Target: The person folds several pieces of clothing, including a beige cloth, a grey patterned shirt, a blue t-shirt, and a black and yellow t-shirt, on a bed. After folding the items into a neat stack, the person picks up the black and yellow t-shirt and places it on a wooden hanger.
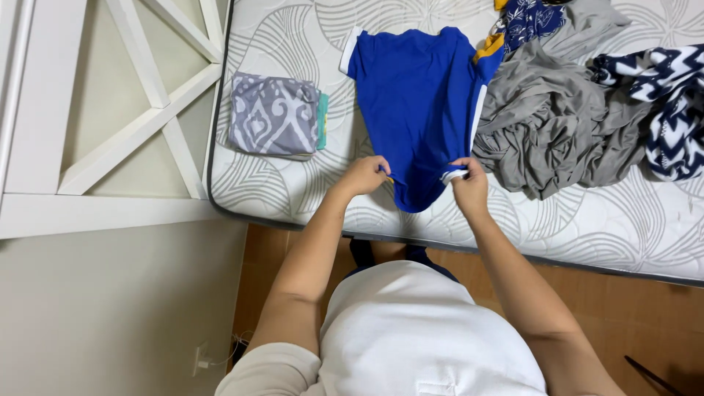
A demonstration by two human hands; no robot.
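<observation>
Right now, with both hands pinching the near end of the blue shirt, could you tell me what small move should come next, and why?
Probably lift the near end and fold it up toward the collar. The left hand and right hand each grip a side of the blue shirt, which lies flat on the mattress, narrowed toward the hands, beside a folded grey patterned cloth.

Chevron garment (671, 110) cut off at right edge, floral cloth (529, 20) at top.
</observation>
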